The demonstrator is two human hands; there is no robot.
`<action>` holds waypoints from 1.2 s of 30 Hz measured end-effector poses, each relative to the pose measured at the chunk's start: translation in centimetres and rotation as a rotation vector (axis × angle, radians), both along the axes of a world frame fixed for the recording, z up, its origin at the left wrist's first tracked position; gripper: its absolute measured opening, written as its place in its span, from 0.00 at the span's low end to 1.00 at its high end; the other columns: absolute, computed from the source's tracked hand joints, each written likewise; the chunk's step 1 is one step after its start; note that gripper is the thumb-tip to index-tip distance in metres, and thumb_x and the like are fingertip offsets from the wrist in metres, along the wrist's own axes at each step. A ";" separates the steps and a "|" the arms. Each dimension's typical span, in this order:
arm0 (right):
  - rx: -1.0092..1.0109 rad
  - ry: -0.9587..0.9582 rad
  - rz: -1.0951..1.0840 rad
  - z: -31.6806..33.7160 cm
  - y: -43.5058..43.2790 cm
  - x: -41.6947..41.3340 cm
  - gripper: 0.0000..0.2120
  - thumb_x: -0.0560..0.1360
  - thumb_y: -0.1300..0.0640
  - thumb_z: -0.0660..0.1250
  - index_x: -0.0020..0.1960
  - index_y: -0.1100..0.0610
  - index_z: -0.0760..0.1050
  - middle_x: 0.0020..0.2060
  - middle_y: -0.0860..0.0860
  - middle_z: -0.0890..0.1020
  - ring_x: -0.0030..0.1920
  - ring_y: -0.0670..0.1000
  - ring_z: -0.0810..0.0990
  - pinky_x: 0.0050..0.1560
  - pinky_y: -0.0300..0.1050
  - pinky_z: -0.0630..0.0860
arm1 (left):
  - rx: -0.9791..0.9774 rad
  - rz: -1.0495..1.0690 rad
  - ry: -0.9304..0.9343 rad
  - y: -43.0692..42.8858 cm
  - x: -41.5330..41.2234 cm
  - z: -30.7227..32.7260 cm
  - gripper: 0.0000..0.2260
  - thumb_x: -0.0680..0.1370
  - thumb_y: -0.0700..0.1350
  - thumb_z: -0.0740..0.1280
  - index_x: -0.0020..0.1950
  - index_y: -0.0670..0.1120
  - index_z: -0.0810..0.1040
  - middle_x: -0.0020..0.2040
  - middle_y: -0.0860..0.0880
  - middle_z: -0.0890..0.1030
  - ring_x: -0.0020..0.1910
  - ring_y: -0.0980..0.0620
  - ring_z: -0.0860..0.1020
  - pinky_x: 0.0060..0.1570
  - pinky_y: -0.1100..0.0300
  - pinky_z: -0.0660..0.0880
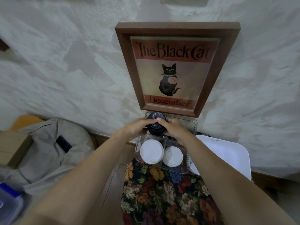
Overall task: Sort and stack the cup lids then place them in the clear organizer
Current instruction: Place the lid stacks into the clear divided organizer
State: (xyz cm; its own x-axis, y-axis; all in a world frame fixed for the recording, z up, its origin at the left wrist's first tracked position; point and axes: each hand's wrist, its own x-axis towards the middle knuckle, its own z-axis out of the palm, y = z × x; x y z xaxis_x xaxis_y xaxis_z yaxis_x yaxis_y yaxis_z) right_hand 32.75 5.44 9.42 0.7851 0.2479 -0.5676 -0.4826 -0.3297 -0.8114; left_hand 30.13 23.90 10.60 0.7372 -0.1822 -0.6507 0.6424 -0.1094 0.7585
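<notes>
A stack of black cup lids (156,122) stands over the far part of the clear organizer (194,125). My left hand (138,128) grips the stack from the left and my right hand (174,129) grips it from the right, thumbs meeting on top. In the organizer's near compartments sit a larger white lid stack (151,151) on the left and a smaller white lid stack (172,156) on the right. The bottom of the black stack is hidden by my hands.
A framed "The Black Cat" poster (177,69) leans on the wall right behind the organizer. A white tray or board (227,153) lies to the right. A grey bag (53,148) with a black phone sits left, beside a cardboard box (11,148). Floral fabric (162,197) lies below.
</notes>
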 end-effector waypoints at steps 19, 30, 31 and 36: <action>-0.151 -0.093 0.008 -2.2 -0.1 0.5 0.34 0.74 0.36 0.72 0.74 0.53 0.73 0.64 0.53 0.81 0.58 0.54 0.84 0.46 0.44 0.85 | 0.251 0.004 -0.194 -0.6 -0.2 -1.8 0.19 0.83 0.52 0.68 0.71 0.43 0.76 0.55 0.47 0.84 0.44 0.58 0.81 0.49 0.61 0.78; -0.298 -0.185 0.079 -2.3 0.6 0.6 0.15 0.77 0.38 0.67 0.54 0.47 0.80 0.48 0.50 0.85 0.51 0.55 0.85 0.54 0.60 0.84 | 0.462 -0.049 -0.202 -1.0 0.2 -1.5 0.14 0.84 0.53 0.67 0.57 0.43 0.81 0.40 0.49 0.81 0.38 0.52 0.78 0.40 0.59 0.74; -0.325 -0.205 0.098 -2.1 0.7 0.5 0.13 0.78 0.38 0.67 0.52 0.46 0.79 0.48 0.50 0.85 0.51 0.55 0.84 0.54 0.60 0.84 | 0.485 -0.071 -0.228 -1.0 0.1 -1.4 0.14 0.84 0.53 0.67 0.60 0.43 0.80 0.42 0.50 0.81 0.40 0.52 0.78 0.40 0.60 0.72; -0.352 -0.231 0.104 -1.9 0.6 0.6 0.18 0.78 0.38 0.67 0.61 0.48 0.80 0.53 0.49 0.85 0.52 0.55 0.84 0.55 0.60 0.83 | 0.547 -0.135 -0.254 -1.0 -0.4 -1.1 0.23 0.86 0.55 0.61 0.77 0.43 0.70 0.69 0.43 0.79 0.66 0.43 0.78 0.65 0.50 0.75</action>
